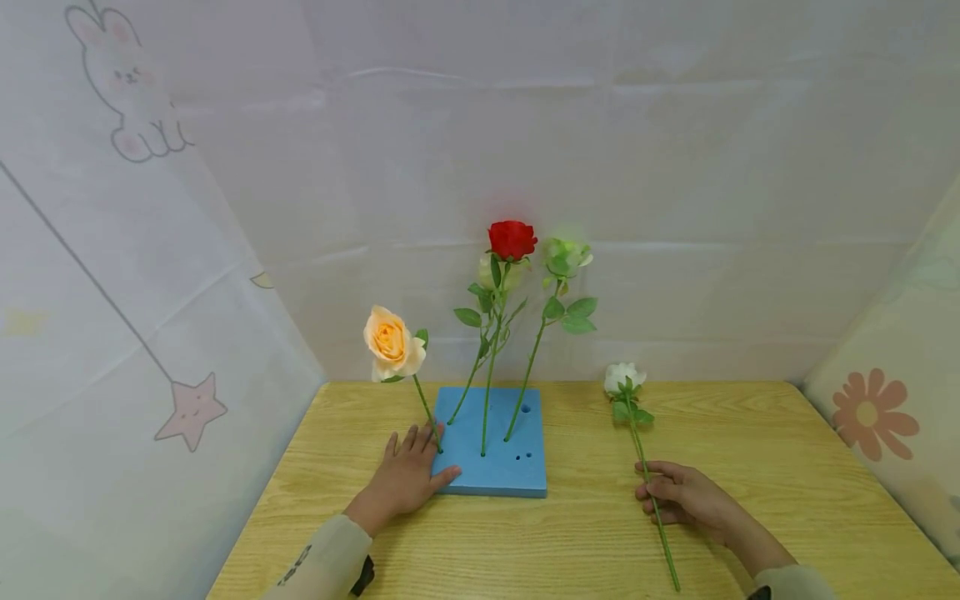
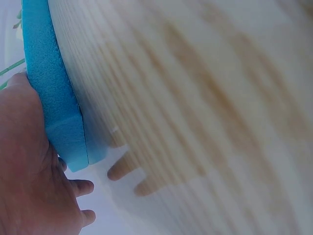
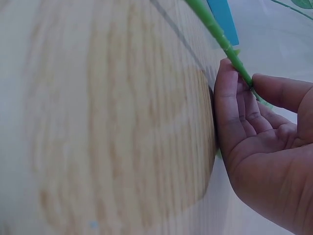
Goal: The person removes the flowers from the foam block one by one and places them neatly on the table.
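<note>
A blue foam block (image 1: 491, 479) lies on the table with several flower stems standing in its holes. At its left edge my left hand (image 1: 408, 473) rests with fingers spread, the thumb along the front corner. In the left wrist view that hand (image 2: 34, 166) lies against the block's side (image 2: 54, 78). Right of the block, my right hand (image 1: 690, 498) pinches the green stem of a white rose (image 1: 624, 377) between thumb and fingers. Its bloom points toward the back. In the right wrist view the stem (image 3: 215, 29) crosses the fingertips; the bloom is not clearly visible there.
A peach rose (image 1: 392, 343) leans left from the block. A red rose (image 1: 512, 240) stands in front of a pale rose (image 1: 495, 273), and a light green rose (image 1: 566, 257) leans right. Unfilled holes (image 1: 526, 409) show on the block's right side. White printed sheets surround the wooden table (image 1: 585, 533).
</note>
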{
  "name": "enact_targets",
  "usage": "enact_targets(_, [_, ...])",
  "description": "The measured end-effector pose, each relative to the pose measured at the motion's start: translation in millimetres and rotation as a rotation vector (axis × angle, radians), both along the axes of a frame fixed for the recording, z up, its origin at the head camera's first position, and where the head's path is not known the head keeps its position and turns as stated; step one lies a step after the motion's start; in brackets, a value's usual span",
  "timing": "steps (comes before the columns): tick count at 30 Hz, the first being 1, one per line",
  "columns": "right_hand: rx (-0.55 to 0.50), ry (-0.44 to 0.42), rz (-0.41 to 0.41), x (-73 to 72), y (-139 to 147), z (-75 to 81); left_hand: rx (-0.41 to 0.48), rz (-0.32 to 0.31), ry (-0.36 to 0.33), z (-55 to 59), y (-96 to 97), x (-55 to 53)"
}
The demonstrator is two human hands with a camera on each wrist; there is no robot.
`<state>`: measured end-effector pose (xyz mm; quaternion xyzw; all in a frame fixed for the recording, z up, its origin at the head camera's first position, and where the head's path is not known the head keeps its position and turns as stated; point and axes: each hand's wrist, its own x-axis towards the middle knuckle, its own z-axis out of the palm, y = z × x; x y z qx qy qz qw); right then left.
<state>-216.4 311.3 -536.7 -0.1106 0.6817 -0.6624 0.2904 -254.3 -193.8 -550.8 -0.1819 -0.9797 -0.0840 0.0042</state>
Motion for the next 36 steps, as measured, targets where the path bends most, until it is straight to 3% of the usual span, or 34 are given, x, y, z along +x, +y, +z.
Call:
enact_targets(27, [0.032, -0.017, -0.038, -0.3, -3.8, 3.1, 0.008, 0.001, -0.029, 4.5, 1.7, 1.6])
enact_targets(36, [0.115, 0.014, -0.042, 0.3, -5.1, 7.9, 0.002, 0.012, -0.037, 3.8, 2.2, 1.3])
